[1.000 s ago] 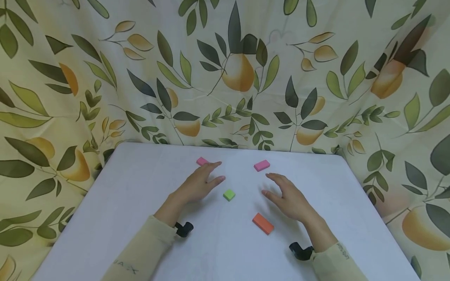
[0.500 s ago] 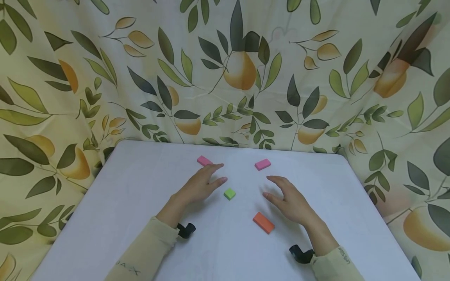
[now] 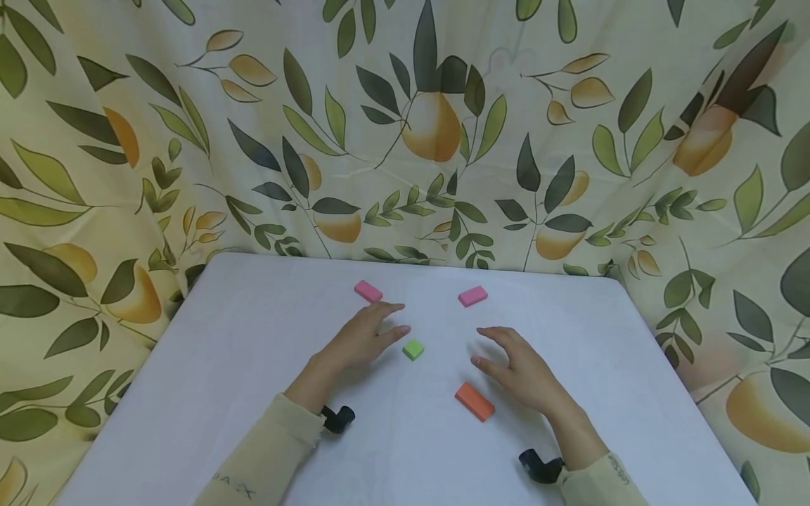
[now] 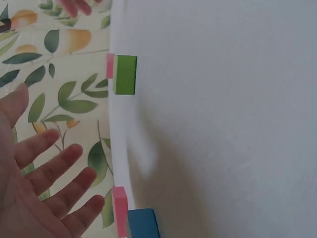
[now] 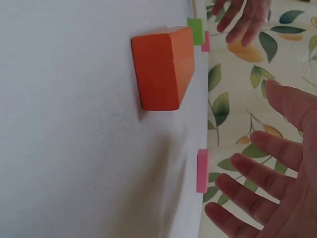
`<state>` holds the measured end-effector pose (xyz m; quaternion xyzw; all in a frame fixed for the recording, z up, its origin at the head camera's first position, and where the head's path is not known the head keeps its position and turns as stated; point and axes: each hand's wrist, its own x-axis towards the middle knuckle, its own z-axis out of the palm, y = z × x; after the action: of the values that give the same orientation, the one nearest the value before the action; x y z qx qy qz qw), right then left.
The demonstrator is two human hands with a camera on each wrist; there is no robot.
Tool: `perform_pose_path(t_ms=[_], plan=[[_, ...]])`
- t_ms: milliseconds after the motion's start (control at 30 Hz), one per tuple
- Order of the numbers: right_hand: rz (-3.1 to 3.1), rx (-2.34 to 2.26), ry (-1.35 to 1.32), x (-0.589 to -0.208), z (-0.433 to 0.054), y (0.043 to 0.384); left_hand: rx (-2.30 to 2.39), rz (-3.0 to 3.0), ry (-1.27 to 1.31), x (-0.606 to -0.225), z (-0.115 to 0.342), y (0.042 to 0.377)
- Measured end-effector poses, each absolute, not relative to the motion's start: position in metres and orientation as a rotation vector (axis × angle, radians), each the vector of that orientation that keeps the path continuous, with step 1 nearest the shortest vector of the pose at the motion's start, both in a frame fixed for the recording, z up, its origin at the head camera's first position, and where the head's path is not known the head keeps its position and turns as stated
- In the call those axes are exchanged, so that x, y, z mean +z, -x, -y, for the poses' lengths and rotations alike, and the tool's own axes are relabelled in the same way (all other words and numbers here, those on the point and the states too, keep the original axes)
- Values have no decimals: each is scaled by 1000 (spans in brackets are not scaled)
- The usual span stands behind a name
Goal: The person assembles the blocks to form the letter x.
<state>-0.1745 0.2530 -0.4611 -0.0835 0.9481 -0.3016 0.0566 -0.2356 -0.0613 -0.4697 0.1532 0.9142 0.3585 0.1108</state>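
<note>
My left hand (image 3: 358, 339) hovers over the white table with its fingers spread, holding nothing. Just past its fingertips lies a pink block (image 3: 368, 291). A small green block (image 3: 413, 349) sits right of its thumb. The left wrist view also has a blue block (image 4: 143, 223) beside the pink one; in the head view the left hand hides it. My right hand (image 3: 525, 372) is likewise above the table, fingers extended and holding nothing. Nearest to it is an orange block (image 3: 474, 401), lying to its left and closer to me. A second pink block (image 3: 472, 296) lies beyond its fingertips.
The white-covered table (image 3: 221, 351) carries all the blocks. Its far edge meets a hanging curtain (image 3: 405, 190) printed with leaves and fruit, which also runs along both sides. A black wrist camera (image 3: 541, 466) sticks out from the right cuff, and another (image 3: 338, 419) from the left.
Both hands have drawn back slightly toward me, staying empty. More of the left pink block shows now. The blocks have stayed in place.
</note>
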Motion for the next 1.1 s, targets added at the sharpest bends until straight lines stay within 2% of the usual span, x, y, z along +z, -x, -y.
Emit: perform_pose_path(t_ms=[600, 1100], plan=[[-2874, -979, 303, -474, -250, 163, 1058, -2687, -488, -485, 55, 229], [-2834, -959, 240, -481, -248, 157, 1133, -2655, -479, -487, 49, 224]])
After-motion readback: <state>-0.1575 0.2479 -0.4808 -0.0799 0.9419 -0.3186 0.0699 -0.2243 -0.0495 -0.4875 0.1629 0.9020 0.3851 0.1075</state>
